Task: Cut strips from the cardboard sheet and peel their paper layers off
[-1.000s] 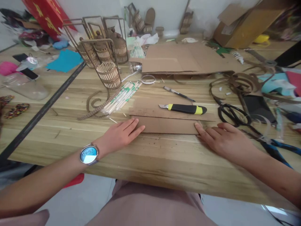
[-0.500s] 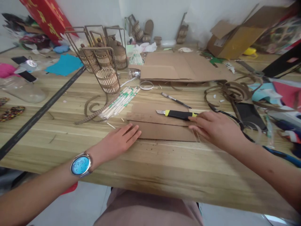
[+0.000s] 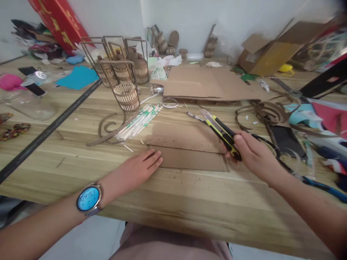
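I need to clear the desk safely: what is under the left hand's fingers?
The left hand lies flat, its fingertips on the near cardboard strip, its palm on the wooden table. Anything beneath the palm is hidden.

wall (image 3: 108, 14): white | table (image 3: 189, 202): light wood | floor (image 3: 89, 242): pale

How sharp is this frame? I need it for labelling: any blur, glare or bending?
Head view: the right hand and utility knife are slightly motion-smeared; the far right edge blurs; the left hand and cardboard strip stay sharp; table edges bow; soft light, no glare.
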The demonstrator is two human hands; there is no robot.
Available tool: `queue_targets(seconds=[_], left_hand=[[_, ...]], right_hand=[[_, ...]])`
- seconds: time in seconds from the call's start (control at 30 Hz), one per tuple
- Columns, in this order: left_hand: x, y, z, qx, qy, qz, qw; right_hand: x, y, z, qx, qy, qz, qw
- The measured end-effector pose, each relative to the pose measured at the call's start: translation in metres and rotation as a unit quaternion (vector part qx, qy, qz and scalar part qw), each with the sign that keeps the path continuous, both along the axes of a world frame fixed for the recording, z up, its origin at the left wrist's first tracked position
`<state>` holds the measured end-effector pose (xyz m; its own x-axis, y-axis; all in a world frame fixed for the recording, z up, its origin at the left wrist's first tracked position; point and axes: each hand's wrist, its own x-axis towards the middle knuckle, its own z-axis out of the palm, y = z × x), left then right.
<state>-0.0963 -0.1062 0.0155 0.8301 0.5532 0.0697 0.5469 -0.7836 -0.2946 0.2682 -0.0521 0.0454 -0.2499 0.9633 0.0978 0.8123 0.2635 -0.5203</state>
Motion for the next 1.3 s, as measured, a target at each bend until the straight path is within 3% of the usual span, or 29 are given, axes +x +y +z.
queue_targets(seconds=[0.03,0.07,0.17,0.27,0.37,0.57,0.7,0.9,1.07,1.17,1.23,1.3], left_hand=[[0.0,0.0,-0.001,0.0,0.0,0.002,1.0],[0.0,0.0,-0.001,-0.001,0.003,0.004,1.0],[-0.001,0.002,-0.002,-0.004,0.016,0.008,1.0],[0.0,0.002,-0.001,-0.002,0.026,0.006,1.0],[0.0,0.001,-0.001,-0.004,0.027,0.003,1.0],[0.0,-0.001,-0.003,-0.02,0.028,0.021,0.999],[0.001,-0.001,-0.003,-0.02,0.023,0.028,0.999],[0.002,-0.001,0.0,-0.026,0.015,0.026,0.999],[0.003,0.002,0.001,-0.005,0.025,0.0,1.0],[0.008,0.01,0.006,0.01,0.008,-0.02,1.0],[0.014,0.018,0.013,-0.007,0.001,-0.023,1.0],[0.022,0.028,0.02,-0.018,-0.005,-0.03,0.999]], right_hand=[[-0.002,-0.011,0.002,-0.034,0.048,-0.008,0.998],[-0.004,-0.021,0.003,-0.106,0.159,-0.034,0.981],[-0.01,-0.044,0.002,-0.262,0.372,-0.099,0.885],[-0.013,-0.057,-0.004,-0.321,0.453,-0.137,0.82],[-0.016,-0.063,-0.006,-0.345,0.475,-0.126,0.8],[-0.022,-0.071,-0.005,-0.316,0.455,-0.038,0.832],[-0.026,-0.074,-0.008,-0.314,0.441,-0.031,0.841],[-0.02,-0.08,-0.01,-0.314,0.424,-0.089,0.845],[0.003,-0.087,-0.005,-0.308,0.381,-0.144,0.86],[0.029,-0.09,-0.001,-0.266,0.311,-0.195,0.891],[0.05,-0.094,0.0,-0.189,0.209,-0.255,0.925],[0.073,-0.102,-0.004,-0.125,0.126,-0.256,0.95]])
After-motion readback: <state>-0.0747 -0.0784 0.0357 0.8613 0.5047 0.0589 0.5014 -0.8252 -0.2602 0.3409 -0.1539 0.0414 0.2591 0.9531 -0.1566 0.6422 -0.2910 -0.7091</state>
